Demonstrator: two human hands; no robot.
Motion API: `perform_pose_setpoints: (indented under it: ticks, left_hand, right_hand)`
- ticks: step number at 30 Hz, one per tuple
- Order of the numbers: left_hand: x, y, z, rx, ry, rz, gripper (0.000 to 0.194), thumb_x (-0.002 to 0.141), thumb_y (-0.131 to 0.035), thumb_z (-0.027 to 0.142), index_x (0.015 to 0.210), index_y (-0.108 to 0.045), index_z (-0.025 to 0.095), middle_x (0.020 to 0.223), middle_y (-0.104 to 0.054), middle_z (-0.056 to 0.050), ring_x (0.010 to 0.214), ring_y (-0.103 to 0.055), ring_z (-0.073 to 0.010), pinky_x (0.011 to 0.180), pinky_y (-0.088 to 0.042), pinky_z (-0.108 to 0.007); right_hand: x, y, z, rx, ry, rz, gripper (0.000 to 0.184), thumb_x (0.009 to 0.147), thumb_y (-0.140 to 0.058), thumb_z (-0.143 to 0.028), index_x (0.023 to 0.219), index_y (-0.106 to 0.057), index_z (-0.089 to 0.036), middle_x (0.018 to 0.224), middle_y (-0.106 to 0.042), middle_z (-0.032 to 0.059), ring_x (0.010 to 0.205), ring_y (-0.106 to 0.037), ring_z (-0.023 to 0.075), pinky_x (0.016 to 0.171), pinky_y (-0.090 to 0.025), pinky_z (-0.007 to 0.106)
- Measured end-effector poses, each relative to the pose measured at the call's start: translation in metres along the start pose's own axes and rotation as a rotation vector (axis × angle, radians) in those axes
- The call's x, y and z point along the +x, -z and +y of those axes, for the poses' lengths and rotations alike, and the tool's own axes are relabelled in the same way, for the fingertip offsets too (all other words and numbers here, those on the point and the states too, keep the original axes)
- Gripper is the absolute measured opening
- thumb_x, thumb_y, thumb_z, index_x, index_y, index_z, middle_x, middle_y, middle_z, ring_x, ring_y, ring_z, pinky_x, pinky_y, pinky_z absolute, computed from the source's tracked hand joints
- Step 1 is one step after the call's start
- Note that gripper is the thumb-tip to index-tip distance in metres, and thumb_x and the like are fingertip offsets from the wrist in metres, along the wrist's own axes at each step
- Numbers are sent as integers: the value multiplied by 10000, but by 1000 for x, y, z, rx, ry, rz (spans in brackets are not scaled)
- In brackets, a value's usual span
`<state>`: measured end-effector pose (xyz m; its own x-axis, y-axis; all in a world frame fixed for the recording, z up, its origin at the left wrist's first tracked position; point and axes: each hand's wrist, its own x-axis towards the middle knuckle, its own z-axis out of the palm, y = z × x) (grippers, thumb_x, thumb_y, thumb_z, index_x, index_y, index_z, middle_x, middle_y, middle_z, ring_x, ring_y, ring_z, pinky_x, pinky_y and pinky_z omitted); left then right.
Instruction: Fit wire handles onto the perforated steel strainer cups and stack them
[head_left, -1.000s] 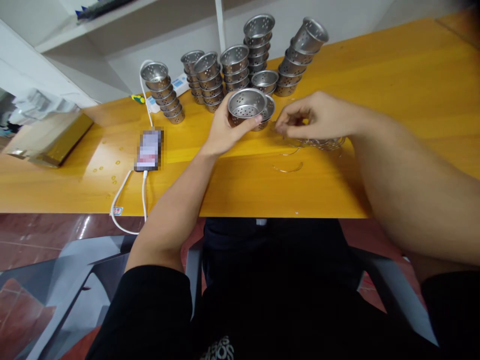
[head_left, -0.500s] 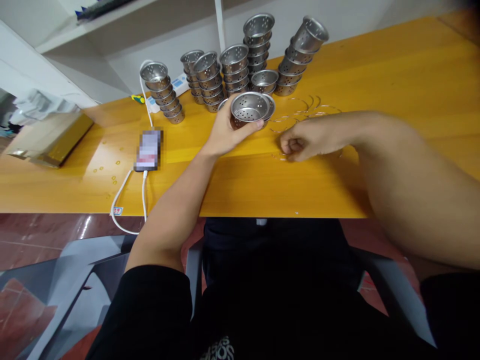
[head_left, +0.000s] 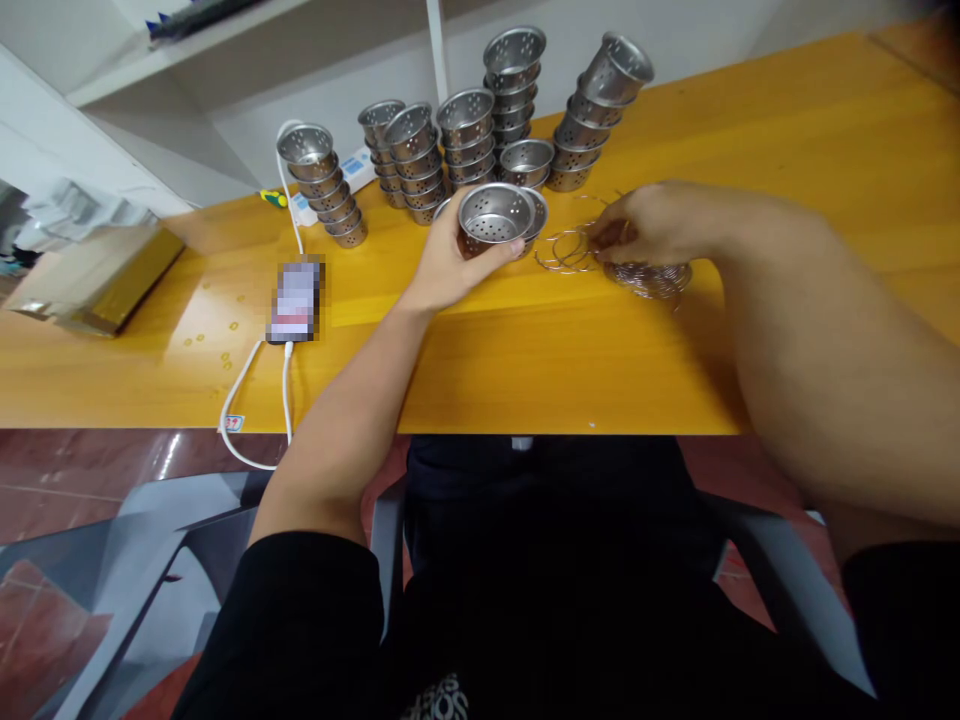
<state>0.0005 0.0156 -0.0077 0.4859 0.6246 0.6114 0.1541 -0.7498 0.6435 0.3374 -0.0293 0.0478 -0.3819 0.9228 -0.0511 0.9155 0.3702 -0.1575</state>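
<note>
My left hand (head_left: 444, 262) is closed round a perforated metal strainer cup (head_left: 496, 216), its thumb against the front wall and the open mouth facing up. Just behind that cup, partly hidden, another perforated cup (head_left: 537, 222) shows at its right. To the right, my right hand (head_left: 643, 226) has its fingers curled and pinched at thin wire rings (head_left: 568, 250); the fingertips are partly hidden. Under this hand lies a dense heap of wire rings (head_left: 651, 280), flat on the wooden table (head_left: 495, 370).
Several stacks of perforated cups stand along the back, including a far-left stack (head_left: 330, 190) and a leaning right stack (head_left: 592, 115). A single cup (head_left: 526, 160) sits between stacks. At left are a phone (head_left: 296, 300) with white cables and a cardboard box (head_left: 101, 275).
My right hand came down to a loose wire piece near the front, then moved back up to the heap; that piece is gone from its spot. My left hand keeps its hold on the cup.
</note>
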Motion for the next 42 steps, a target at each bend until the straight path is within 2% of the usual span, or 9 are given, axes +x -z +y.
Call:
perform_pose_setpoints:
  ticks: [3,10,15,20,25,29,32,35,42]
  left_hand:
    - [-1,0,1,10,-2,-13,982,878,-775,952,1548,-555,268,1454,-685,-118,1362,-726,-322,1263,-528,-537]
    - [-3,3,-1,22,-20,-8,1122,897,-718,973,1729,-318,335,1617,-594,-144,1471,-668,-330,1264,-533,-502]
    - [-4,5,6,-125,30,42,1044,859,-756,947,1628,-418,328,1546,-655,-123,1369,-712,-315,1190,-609,-503]
    - [-4,0,7,-188,25,40,995,890,-765,884,1647,-457,315,1575,-649,-131,1435,-691,-340,1240,-602,-563]
    - [1,-3,-2,-111,29,44,1054,781,-917,884,1542,-565,246,1472,-702,-136,1433,-705,-347,1338,-500,-595]
    - [-1,-1,15,-165,67,-70,1124,738,-970,861,1586,-586,232,1547,-690,-153,1497,-679,-384,1364,-470,-623]
    - [-4,0,37,-261,100,-226,1166,725,-966,872,1622,-593,227,1592,-681,-165,1537,-660,-422,1344,-487,-647]
    - [-7,0,54,-323,136,-330,1083,738,-946,879,1541,-650,215,1487,-743,-173,1461,-718,-418,1276,-564,-640]
    - [-6,-1,42,-178,118,-225,1060,736,-897,937,1454,-660,193,1367,-771,-140,1317,-774,-371,1191,-621,-627]
  right_hand:
    - [5,1,-2,-31,-26,-79,233,993,-766,-142,1194,-871,-197,1158,-866,108,975,-802,295,862,-614,417]
    - [8,-1,-4,15,-29,65,172,926,-869,-64,1018,-872,-210,990,-858,56,838,-765,233,784,-580,351]
    - [-4,11,-18,309,-126,379,283,834,-963,33,887,-820,-206,761,-747,-17,719,-717,202,852,-626,405]
    - [-4,15,-20,535,-137,611,243,977,-894,31,967,-810,-196,800,-773,15,731,-791,204,719,-628,343]
    - [7,6,-28,796,22,990,119,1047,-916,-128,1029,-831,-209,892,-830,57,830,-856,225,683,-635,325]
    - [10,-1,-57,1067,147,972,558,826,-1071,-703,950,-782,-242,884,-829,71,784,-839,258,714,-713,410]
    - [7,-5,-83,1169,170,954,798,621,-1026,-960,898,-741,-268,862,-817,66,782,-838,293,757,-740,483]
    - [2,-4,-98,1168,142,924,828,607,-992,-1009,911,-725,-286,899,-822,53,839,-849,320,859,-755,562]
    - [-3,-1,-83,1078,227,708,851,650,-966,-1011,1019,-781,-267,930,-809,55,889,-837,335,994,-715,662]
